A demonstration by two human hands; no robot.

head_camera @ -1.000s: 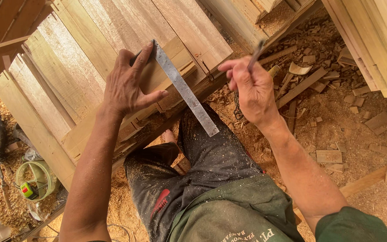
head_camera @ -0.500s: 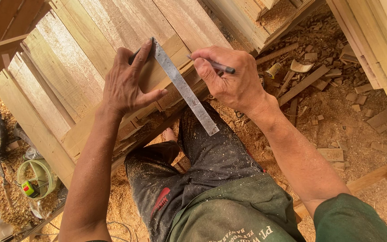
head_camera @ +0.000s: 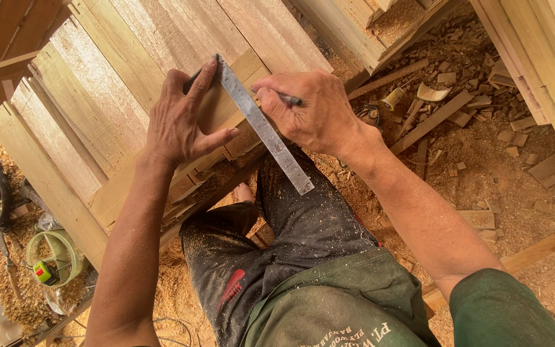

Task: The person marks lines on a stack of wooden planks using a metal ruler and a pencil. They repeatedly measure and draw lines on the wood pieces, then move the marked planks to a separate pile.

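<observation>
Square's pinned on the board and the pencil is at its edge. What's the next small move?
Probably draw the pencil along the steel square: the left hand presses it flat on the board, and the right hand has the tip at its edge.

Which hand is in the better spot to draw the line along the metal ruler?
The right hand, probably. It grips a pencil with its tip against the metal ruler's edge on the board. The left hand is busy, pressed flat on the ruler to hold it.
</observation>
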